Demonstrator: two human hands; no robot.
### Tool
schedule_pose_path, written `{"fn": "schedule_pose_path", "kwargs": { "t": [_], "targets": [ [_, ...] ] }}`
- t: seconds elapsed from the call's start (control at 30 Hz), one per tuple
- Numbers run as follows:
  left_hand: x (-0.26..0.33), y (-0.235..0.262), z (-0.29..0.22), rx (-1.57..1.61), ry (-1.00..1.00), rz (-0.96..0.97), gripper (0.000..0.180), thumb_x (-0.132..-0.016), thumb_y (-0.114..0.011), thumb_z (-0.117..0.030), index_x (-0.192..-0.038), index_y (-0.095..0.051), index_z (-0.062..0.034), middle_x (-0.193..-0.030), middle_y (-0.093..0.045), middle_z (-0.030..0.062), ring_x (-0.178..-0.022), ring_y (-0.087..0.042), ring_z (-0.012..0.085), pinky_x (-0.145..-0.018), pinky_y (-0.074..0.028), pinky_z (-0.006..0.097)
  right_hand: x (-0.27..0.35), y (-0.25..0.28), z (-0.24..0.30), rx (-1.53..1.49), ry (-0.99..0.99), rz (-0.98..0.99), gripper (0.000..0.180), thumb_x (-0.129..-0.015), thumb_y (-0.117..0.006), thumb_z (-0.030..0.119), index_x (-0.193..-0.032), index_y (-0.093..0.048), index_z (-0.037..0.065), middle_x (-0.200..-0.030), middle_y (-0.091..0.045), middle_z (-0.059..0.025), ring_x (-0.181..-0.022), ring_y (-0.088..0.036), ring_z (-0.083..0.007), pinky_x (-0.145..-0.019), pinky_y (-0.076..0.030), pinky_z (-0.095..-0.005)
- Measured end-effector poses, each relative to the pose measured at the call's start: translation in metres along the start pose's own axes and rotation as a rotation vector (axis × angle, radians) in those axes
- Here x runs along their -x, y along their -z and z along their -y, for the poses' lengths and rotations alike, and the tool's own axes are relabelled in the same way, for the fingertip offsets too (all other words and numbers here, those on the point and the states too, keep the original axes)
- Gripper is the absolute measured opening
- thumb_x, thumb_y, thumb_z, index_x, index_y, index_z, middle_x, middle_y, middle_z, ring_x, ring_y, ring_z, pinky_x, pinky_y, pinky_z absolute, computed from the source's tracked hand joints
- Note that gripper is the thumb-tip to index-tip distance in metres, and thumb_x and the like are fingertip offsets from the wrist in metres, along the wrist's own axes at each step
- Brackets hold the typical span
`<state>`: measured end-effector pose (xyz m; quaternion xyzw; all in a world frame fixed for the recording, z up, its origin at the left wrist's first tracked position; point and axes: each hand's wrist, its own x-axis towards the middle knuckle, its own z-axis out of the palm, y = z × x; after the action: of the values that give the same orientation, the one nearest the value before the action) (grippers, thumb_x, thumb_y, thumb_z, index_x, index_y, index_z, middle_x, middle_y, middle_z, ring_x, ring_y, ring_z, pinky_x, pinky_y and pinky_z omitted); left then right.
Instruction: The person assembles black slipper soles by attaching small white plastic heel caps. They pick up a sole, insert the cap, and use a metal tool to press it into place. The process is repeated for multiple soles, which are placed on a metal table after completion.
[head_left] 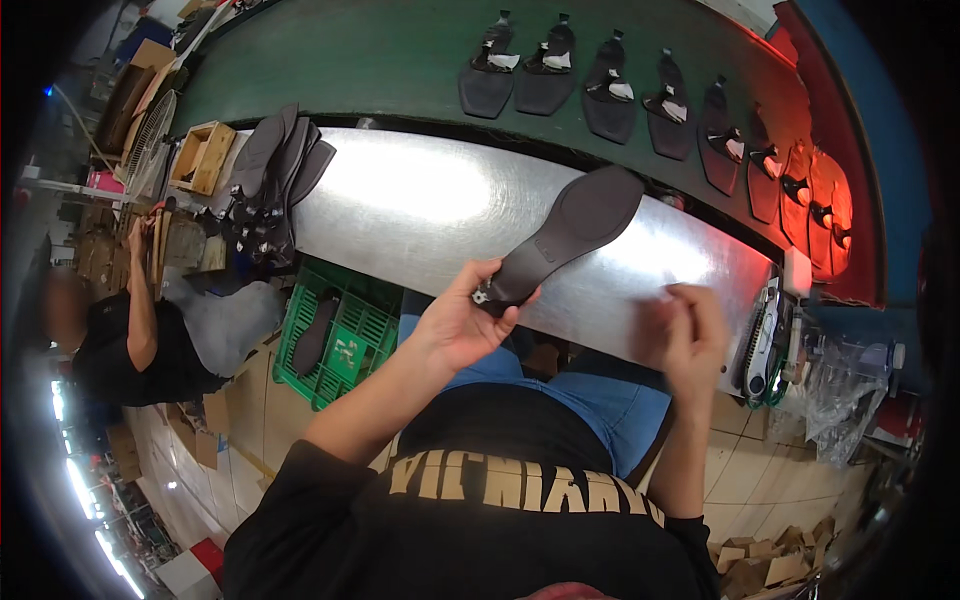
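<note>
My left hand grips the heel end of a dark flat sandal, sole side up, its toe pointing up and right over the shiny metal table. A small buckle shows at the heel by my fingers. My right hand is blurred near the table's front edge, fingers curled; I cannot tell if it holds anything small.
A green conveyor belt behind the table carries a row of several dark sandals. A stack of dark soles lies at the table's left end. A green crate stands on the floor. A seated person works at left. A wooden box sits far left.
</note>
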<state>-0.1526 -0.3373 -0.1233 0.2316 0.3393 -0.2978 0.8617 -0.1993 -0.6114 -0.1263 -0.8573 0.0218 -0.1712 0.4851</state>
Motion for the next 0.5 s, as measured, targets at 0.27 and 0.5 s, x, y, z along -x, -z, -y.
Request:
{"fn": "schedule_pose_path", "kwargs": {
  "t": [0.27,0.5],
  "targets": [
    [0.0,-0.013,0.025,0.014,0.046,-0.041,0.024,-0.088,-0.064,-0.026,-0.101,-0.063,-0.0067,-0.097,-0.067,0.0069,-0.083,-0.064,0.0184,-0.047,-0.042,0.02,0.044,-0.061,0.056,-0.683,-0.408,0.471,0.055,-0.088,-0.053,-0.003,-0.141,-0.04,0.004,-0.073,-0.062,-0.0041,-0.062,-0.054,-0.0081,-0.058,-0.044,-0.0216],
    [0.009,-0.015,0.032,-0.022,0.012,0.067,0.022,-0.089,-0.061,-0.029,-0.093,-0.062,-0.0078,-0.082,-0.067,0.0066,-0.068,-0.063,0.0168,-0.043,-0.036,0.021,0.047,-0.071,0.045,-0.485,-0.129,0.3,0.039,-0.09,-0.053,-0.004,-0.128,-0.055,0.0,-0.073,-0.06,-0.0037,-0.06,-0.052,-0.0079,-0.055,-0.042,-0.0217]
  ]
}}
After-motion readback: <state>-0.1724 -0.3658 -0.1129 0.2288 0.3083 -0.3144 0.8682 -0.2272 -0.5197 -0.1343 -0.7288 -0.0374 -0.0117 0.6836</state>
